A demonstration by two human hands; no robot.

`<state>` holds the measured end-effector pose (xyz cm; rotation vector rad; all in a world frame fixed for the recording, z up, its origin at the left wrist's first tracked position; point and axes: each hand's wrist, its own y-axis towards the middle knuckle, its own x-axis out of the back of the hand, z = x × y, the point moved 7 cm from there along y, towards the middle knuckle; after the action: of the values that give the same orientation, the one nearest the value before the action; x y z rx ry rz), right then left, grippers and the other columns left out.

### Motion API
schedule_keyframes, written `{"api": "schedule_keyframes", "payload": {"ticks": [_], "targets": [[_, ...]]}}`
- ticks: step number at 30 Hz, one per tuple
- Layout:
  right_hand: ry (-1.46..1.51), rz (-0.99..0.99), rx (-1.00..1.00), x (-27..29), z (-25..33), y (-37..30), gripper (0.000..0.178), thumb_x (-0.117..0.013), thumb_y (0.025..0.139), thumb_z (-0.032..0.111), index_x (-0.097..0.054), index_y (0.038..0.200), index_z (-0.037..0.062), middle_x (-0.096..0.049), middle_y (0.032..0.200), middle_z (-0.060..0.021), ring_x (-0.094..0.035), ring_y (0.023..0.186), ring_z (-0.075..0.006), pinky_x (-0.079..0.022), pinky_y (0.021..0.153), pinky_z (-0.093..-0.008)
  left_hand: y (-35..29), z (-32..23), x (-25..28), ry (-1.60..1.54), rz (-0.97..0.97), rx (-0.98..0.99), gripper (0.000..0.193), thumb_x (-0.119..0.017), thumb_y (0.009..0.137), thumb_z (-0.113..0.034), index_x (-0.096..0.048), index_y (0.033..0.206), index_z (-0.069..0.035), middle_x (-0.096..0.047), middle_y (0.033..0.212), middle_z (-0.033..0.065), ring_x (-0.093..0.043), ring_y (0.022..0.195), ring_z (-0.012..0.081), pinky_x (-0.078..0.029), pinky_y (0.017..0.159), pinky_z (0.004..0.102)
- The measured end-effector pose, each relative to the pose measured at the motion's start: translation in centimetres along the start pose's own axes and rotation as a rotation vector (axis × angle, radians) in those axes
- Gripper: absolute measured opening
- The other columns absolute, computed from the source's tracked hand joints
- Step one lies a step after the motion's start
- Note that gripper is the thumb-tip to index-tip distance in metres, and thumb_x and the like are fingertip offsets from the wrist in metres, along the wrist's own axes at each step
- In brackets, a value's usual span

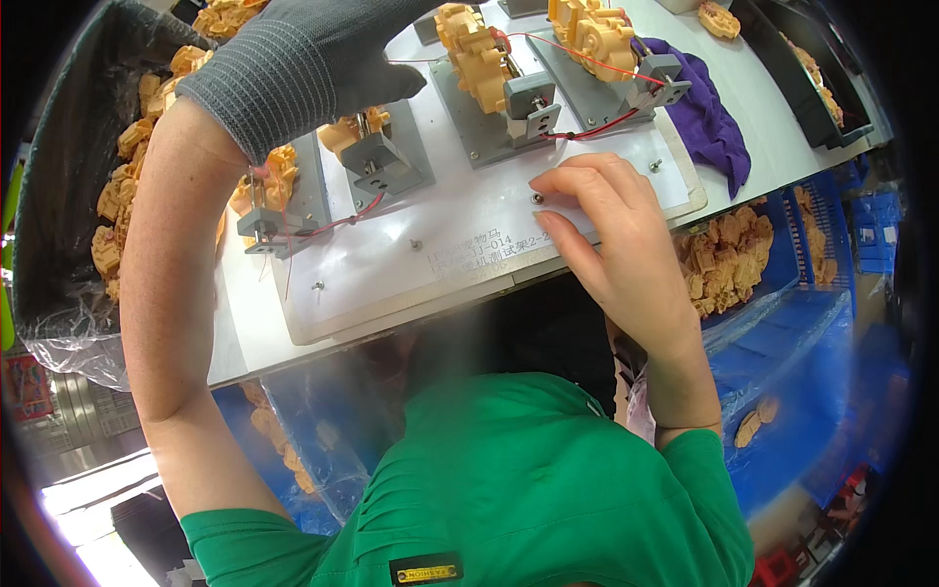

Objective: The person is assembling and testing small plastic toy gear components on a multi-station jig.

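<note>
My left hand (pixel 337 59), in a grey knit glove, reaches over the left part of a white test board (pixel 460 210). Its thumb stands apart from the fingers, whose tips run past the upper edge. Beneath it are yellow plastic gear housings, one of them this housing (pixel 344 131) on a grey mount. My bare right hand (pixel 611 220) is at the board's near edge, thumb and forefinger apart on either side of a small metal toggle switch (pixel 537 199). Whether they touch it I cannot tell. Farther right, a yellow gear housing (pixel 476 59) sits on a grey fixture (pixel 529 96) with red wires.
A black bin (pixel 54 176) lined with plastic, full of yellow parts, stands at the left. A purple cloth (pixel 706 117) lies by the right fixture. Beyond it is a black tray (pixel 831 88). Blue crates (pixel 773 362) with yellow parts sit below the table's right edge.
</note>
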<state>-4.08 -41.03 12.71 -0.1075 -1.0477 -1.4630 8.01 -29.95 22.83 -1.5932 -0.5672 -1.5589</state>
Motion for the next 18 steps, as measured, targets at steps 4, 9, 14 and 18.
{"api": "schedule_keyframes", "payload": {"ticks": [4, 9, 14, 18], "targets": [[-0.066, -0.002, 0.047, -0.4, -0.1, 0.1, 0.014, -0.069, 0.079, 0.006, -0.062, 0.092, 0.0051, -0.056, 0.093, -0.0077, -0.055, 0.091, -0.0285, -0.043, 0.079, -0.0386, -2.6, 0.8, -0.1, 0.171, -0.515, -0.514, 0.065, -0.077, 0.069, -0.007, -0.055, 0.13, -0.013, -0.057, 0.122, 0.013, -0.055, 0.112, 0.0312, -0.047, 0.095, 0.0406], [-0.062, -0.018, 0.032, -0.8, -0.7, 0.5, 0.01, -0.069, 0.08, 0.006, -0.062, 0.088, 0.0057, -0.056, 0.089, -0.0069, -0.055, 0.088, -0.028, -0.042, 0.078, -0.0383, -3.5, 2.1, -0.4, 0.166, -0.504, -0.424, 0.065, -0.077, 0.074, -0.009, -0.053, 0.134, -0.014, -0.055, 0.129, 0.0133, -0.052, 0.119, 0.0317, -0.045, 0.102, 0.0399], [-0.023, -0.009, 0.006, -0.6, -0.7, 0.6, 0.008, -0.068, 0.081, 0.007, -0.063, 0.087, 0.0055, -0.057, 0.089, -0.0069, -0.055, 0.087, -0.028, -0.043, 0.077, -0.0384, -3.3, 3.0, -0.7, 0.068, -0.471, -0.355, 0.065, -0.078, 0.072, -0.009, -0.054, 0.132, -0.015, -0.055, 0.129, 0.0126, -0.052, 0.119, 0.0315, -0.045, 0.101, 0.0401], [-0.027, -0.012, 0.014, -0.6, -0.6, 0.7, 0.008, -0.068, 0.08, 0.006, -0.064, 0.087, 0.0053, -0.057, 0.088, -0.0072, -0.055, 0.086, -0.0283, -0.043, 0.077, -0.0387, -2.5, 1.8, -1.1, 0.007, -0.51, -0.517, 0.066, -0.078, 0.066, -0.007, -0.056, 0.128, -0.013, -0.056, 0.125, 0.0121, -0.053, 0.115, 0.0317, -0.046, 0.097, 0.0398]]}}
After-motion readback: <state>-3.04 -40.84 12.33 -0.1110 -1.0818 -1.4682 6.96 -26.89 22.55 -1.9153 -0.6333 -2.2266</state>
